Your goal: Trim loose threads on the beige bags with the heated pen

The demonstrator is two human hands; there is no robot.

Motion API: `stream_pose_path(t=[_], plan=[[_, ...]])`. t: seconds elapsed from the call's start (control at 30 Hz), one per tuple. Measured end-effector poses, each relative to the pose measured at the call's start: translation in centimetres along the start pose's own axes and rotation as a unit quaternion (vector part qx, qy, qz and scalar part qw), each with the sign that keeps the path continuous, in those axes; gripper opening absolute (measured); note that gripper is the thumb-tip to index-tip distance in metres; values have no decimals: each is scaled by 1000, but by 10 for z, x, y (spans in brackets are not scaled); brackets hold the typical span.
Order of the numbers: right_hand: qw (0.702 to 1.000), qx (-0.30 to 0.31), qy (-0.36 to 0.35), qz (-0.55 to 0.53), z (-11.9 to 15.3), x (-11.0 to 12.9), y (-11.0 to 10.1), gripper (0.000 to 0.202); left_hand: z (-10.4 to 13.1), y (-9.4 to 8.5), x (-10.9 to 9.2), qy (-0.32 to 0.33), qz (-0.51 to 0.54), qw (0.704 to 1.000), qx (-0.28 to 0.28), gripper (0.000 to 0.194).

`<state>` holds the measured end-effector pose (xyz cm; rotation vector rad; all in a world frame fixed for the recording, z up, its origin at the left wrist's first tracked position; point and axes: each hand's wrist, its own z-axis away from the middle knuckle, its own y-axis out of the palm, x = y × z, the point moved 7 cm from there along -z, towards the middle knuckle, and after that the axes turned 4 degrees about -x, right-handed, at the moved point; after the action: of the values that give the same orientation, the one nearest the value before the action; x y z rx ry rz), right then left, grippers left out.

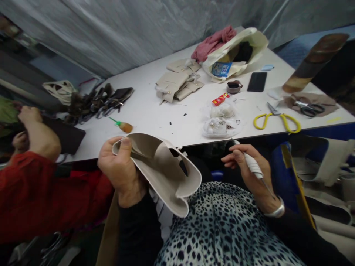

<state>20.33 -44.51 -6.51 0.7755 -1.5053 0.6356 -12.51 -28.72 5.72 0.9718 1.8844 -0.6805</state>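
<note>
My left hand (122, 166) is closed on the rolled edge of a beige leather bag piece (158, 173), thumb on top. The piece hangs tilted over my lap, its hollow inside facing up and a dark slot showing near its right side. To the right, my right hand (249, 166) is wrapped around a white-handled awl (253, 165), with thin metal showing at both ends of the handle. Its front tip points toward the table edge, apart from the bag piece. A small glue bottle (123, 126) with a green nozzle lies on the table beyond my left hand.
On the white table (144, 99) are stacked beige bag pieces (177, 81), plastic bags of small parts (219, 120), yellow-handled scissors (274, 118), a phone (257, 81) and a cloth tote (235, 55). Dark straps (100, 101) lie left, near a red-sleeved co-worker (41, 184). A blue crate (288, 177) stands right.
</note>
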Motion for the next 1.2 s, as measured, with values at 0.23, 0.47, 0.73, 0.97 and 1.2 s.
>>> stream_pose_path(t=[0.23,0.47,0.73,0.97,1.2], plan=[[992,117,-38,11,24,-1,52,33,23,-16,-32,133,-100,977,-135,15],[982,131,-70,114,33,3,79,49,52,4,-49,198,-109,964,-140,16],[991,99,-50,81,33,-8,71,39,68,0,-59,234,-42,961,-140,15],[982,116,-41,143,33,-9,69,60,82,-5,-73,237,-49,961,-131,18],[977,100,-82,169,29,-3,59,36,91,-14,-77,255,0,962,-102,18]])
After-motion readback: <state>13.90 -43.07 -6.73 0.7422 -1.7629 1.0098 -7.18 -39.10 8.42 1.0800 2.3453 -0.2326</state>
